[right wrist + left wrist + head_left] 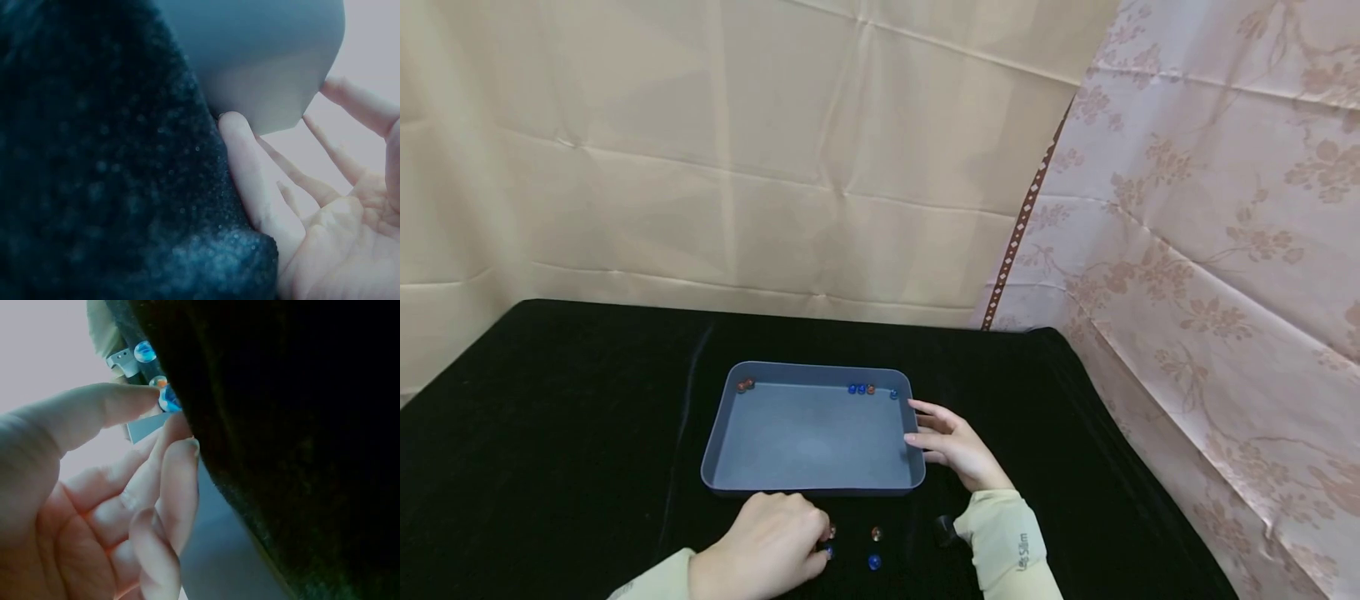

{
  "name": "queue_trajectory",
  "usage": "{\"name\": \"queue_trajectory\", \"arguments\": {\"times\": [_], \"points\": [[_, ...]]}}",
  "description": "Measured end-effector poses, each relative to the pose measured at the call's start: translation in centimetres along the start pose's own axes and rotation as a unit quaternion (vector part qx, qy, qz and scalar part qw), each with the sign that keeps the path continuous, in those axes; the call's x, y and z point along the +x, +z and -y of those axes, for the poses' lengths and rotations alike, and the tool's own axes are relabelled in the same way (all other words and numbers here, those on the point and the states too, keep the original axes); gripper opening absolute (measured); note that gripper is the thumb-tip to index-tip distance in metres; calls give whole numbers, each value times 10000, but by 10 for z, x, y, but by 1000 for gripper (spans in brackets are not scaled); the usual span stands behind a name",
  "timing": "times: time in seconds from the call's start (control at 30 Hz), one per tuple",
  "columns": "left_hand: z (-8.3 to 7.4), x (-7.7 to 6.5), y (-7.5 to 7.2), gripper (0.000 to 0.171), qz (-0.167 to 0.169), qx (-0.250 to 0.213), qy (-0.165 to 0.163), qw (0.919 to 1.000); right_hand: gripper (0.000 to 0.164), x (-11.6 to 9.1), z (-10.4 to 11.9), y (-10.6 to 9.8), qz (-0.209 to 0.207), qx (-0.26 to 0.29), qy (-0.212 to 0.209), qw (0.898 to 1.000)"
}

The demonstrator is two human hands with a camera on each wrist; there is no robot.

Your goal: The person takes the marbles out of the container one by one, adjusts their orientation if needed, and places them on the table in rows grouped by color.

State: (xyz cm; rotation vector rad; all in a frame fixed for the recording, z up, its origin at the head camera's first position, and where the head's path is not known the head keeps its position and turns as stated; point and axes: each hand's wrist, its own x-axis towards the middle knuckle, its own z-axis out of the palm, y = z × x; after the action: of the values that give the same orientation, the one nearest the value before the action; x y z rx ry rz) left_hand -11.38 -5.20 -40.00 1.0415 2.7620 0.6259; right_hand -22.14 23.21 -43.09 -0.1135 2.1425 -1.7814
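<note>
My left hand [771, 537] is in front of the tray, thumb and index finger pinching a blue glass marble [169, 400] low at the black cloth. Right beside those fingertips sits a brownish marble [832, 531]. Farther right on the cloth are an amber marble [877, 533] and another blue marble [875, 562]. With fingers spread and fairly straight, my right hand [958, 446] touches the right side of the grey-blue tray [808, 442]. Its thumb lies at the rim; the other fingers meet the outer wall [269, 94] in the right wrist view.
Inside the tray, two brown marbles [746, 385] lie at the far left corner. Blue marbles [857, 389], a brown one [871, 389] and a bluish one [894, 394] lie toward the far right. Black cloth [565, 433] covers the table; curtains [775, 167] hang behind.
</note>
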Motion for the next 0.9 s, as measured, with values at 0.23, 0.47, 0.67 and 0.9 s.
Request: {"name": "queue_trajectory", "arguments": {"times": [0.23,0.47,0.67,0.9], "points": [[-2,-4,-10,6,22,-161,-75,9998,61,0,0,1,5,35,52,10000],[-8,-5,-25,8,-209,-278,51,9994,62,0,0,0,22,67,78,9999],[-12,-6,-43,4,-717,23,81,9974,62,0,0,0,42,57,69,10000],[-11,-2,-61,6,-1180,482,-112,9918,61,0,1,0,2,39,71,10000]]}}
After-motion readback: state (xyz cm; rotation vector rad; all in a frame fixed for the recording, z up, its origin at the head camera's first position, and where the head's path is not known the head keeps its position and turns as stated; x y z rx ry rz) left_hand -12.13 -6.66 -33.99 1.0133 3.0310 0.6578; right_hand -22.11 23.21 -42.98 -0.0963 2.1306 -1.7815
